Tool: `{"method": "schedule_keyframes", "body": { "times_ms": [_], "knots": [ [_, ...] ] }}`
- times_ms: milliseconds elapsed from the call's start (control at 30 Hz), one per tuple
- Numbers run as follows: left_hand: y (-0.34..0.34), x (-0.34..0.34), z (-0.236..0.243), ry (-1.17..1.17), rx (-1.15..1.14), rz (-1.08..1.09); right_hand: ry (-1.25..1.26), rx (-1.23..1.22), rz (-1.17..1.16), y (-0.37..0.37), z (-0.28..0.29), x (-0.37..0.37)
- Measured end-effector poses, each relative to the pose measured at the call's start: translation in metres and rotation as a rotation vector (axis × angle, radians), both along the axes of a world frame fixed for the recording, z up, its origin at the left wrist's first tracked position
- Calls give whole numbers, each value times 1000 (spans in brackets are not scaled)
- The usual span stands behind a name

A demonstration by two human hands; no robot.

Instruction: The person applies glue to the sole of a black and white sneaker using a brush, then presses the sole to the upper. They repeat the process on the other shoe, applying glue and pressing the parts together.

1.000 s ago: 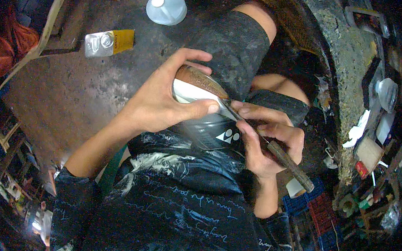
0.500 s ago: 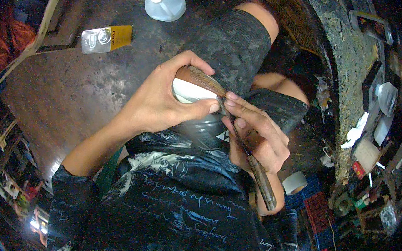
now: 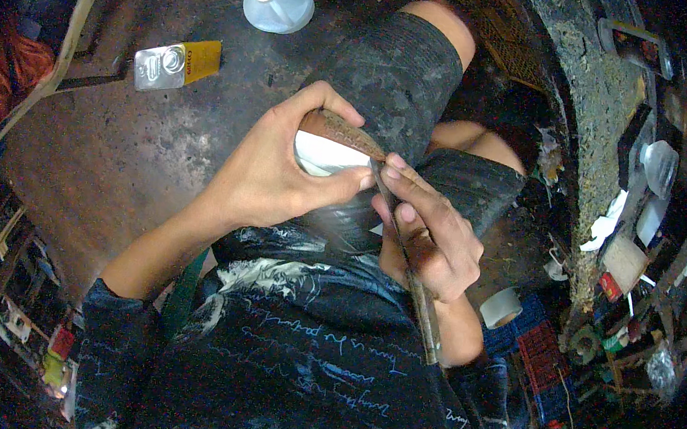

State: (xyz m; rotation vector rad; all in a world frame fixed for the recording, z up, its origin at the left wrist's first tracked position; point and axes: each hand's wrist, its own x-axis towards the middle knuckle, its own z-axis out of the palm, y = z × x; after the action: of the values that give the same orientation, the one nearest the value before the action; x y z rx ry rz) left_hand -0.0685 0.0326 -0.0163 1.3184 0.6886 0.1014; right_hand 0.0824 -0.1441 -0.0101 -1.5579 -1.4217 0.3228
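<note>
My left hand [image 3: 270, 167] wraps round a rounded piece that tapers to a point, textured brown on its upper side and smooth white below [image 3: 328, 153]. Its fingers curl over the far side, and the thumb presses the near edge by the white part. In my right hand [image 3: 439, 243] is a long, slim tool with a worn, dark handle [image 3: 424, 320]; its exact kind is not clear. The handle slants down toward my right wrist. At the tapered end of the piece, the tool's narrow front meets or nearly meets it, close to my right fingertips.
A translucent jug [image 3: 279, 3] with a white cap and a silver-and-yellow can [image 3: 177, 65] stand on the dark floor ahead. To the right, a rough ledge [image 3: 573, 153] carries odds and ends. A white tape roll [image 3: 501, 308] lies beside my right forearm.
My right hand has shifted slightly left and down, and the tool's handle end has swung left, standing steeper. My left hand keeps its hold on the piece.
</note>
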Motion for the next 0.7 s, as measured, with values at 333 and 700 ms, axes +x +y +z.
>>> {"method": "schedule_keyframes", "body": {
  "times_ms": [333,700],
  "knots": [
    [4,-2,1,39,-6,-86,-121,9,2,12,8,1],
    [0,0,0,30,-10,16,-190,23,49,23,16,3]
  ]
}}
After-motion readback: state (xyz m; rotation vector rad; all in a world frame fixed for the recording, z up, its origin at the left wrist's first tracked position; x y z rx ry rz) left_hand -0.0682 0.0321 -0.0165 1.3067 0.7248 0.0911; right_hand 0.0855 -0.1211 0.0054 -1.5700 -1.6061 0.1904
